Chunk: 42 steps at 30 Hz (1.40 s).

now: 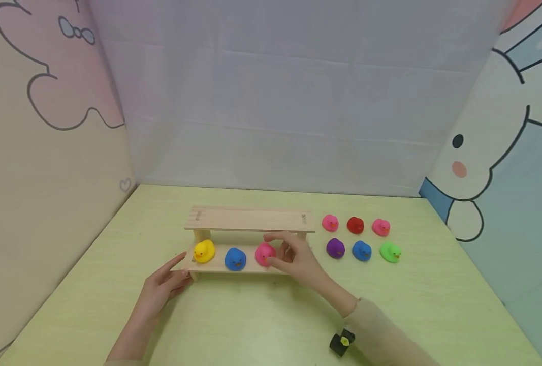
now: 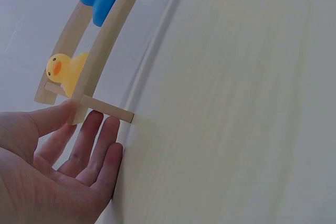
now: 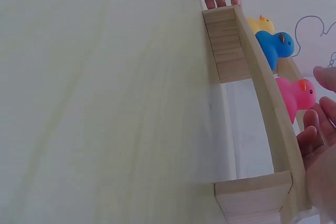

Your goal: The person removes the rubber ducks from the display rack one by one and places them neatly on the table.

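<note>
A two-step wooden rack (image 1: pixel 248 218) stands on the table. On its lower board sit a yellow duck (image 1: pixel 204 251), a blue duck (image 1: pixel 235 259) and a pink duck (image 1: pixel 264 253), from left to right. My right hand (image 1: pixel 295 256) is around the pink duck, thumb and forefinger spread on either side; in the right wrist view a gap shows between one raised digit and the duck. At the rack's left end, my left hand (image 1: pixel 161 287) touches the lower board and leg with its fingertips. The left wrist view shows those fingers (image 2: pixel 107 135) nearly straight against the wood.
Right of the rack, more ducks stand in two rows: pink (image 1: pixel 330 222), red (image 1: pixel 355 225) and another pink (image 1: pixel 381 227) behind; purple (image 1: pixel 336 248), blue (image 1: pixel 361 250) and green (image 1: pixel 391 251) in front. A small black object (image 1: pixel 340 344) is beside the right sleeve (image 1: pixel 380 330).
</note>
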Motion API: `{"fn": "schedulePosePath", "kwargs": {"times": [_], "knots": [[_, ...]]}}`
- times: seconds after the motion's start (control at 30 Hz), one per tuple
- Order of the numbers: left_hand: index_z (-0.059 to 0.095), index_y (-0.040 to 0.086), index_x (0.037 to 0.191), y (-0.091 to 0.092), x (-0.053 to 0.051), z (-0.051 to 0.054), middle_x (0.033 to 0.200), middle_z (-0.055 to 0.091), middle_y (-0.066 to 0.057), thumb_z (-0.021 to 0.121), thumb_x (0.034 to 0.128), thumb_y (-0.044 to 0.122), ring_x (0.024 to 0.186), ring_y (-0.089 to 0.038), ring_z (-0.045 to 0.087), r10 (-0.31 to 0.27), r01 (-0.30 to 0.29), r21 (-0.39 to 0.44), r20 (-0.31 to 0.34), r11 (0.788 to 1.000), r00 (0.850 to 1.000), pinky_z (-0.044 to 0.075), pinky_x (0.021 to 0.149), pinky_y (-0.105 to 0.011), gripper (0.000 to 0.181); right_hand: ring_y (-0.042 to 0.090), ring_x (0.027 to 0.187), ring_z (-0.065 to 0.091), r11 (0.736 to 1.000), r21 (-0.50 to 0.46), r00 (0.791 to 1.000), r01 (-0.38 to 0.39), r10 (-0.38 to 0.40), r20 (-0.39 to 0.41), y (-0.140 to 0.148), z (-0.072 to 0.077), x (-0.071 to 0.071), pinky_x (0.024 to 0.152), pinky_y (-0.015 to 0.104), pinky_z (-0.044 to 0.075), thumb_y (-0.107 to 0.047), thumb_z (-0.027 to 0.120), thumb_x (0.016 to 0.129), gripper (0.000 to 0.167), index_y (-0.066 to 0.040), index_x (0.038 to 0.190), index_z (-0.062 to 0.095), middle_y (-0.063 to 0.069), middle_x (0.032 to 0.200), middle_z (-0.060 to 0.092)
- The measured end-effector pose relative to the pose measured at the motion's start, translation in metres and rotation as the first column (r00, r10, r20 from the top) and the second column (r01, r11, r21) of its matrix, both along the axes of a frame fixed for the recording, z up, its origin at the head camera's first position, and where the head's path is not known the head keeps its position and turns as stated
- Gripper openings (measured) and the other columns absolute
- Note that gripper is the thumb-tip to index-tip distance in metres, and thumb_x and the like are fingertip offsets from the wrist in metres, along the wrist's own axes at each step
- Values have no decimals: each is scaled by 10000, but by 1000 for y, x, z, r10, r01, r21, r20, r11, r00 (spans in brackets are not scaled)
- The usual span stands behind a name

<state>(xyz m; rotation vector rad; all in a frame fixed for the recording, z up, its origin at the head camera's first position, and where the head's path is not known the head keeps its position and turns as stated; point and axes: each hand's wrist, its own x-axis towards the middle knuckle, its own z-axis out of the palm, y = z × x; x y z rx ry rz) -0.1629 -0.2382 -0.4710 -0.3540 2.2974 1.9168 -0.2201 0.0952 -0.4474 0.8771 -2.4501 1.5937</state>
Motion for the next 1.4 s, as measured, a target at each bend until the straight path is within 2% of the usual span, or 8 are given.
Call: {"fn": "schedulePosePath", "kwargs": {"times": [0.1,0.33,0.47,0.67,0.83,0.97,1.4], "knots": [[388,233,1528,0,0,-1,985,695,101,600,991,325,917,12,698,-1,1,0,0,1000,1000,532,836,-175,585,121,709,487,999,31,1000,5,-6,27,0,-4,0,613,176,398,-160,786,846,484,-139,1301,620,150,896,596],[384,239,1529,-1,0,-2,1005,694,95,599,992,322,929,12,699,-3,3,2,-1,1000,1000,532,851,-184,585,93,696,492,995,99,1000,3,-1,-28,-1,-7,0,618,167,406,-147,783,845,416,-193,1240,662,58,904,623],[380,241,1531,0,0,-3,996,690,93,590,997,318,935,11,699,-5,5,-7,4,1000,1000,537,862,-193,579,68,694,485,993,113,1000,11,-11,-1,0,-6,1,620,171,404,-137,775,851,408,-201,1238,665,36,884,613],[378,251,1532,1,0,-2,1000,688,92,590,998,317,944,9,699,-9,9,-6,4,1000,1000,536,866,-193,578,61,702,492,992,122,999,12,-18,48,2,-3,1,623,170,409,-162,773,856,399,-216,1237,669,37,889,618],[378,231,1532,1,2,0,1036,698,80,598,990,344,950,7,700,-8,7,-7,-10,1000,1000,533,855,-188,596,67,718,500,994,112,999,-5,-1,54,2,-2,0,633,167,412,-160,766,862,386,-207,1235,677,27,949,643],[386,242,1528,0,2,0,1016,700,109,606,984,353,948,12,700,1,-1,-2,4,1000,1000,531,848,-178,597,72,732,501,994,107,998,-17,10,64,2,-2,0,640,169,413,-168,764,865,384,-212,1237,679,20,970,644],[385,243,1529,1,1,2,1014,695,95,612,981,347,951,-9,701,6,-6,-7,20,1000,1000,536,844,-178,603,79,734,496,993,120,996,-13,2,92,3,-2,-1,638,165,403,-172,760,867,390,-222,1244,676,42,950,630]]}}
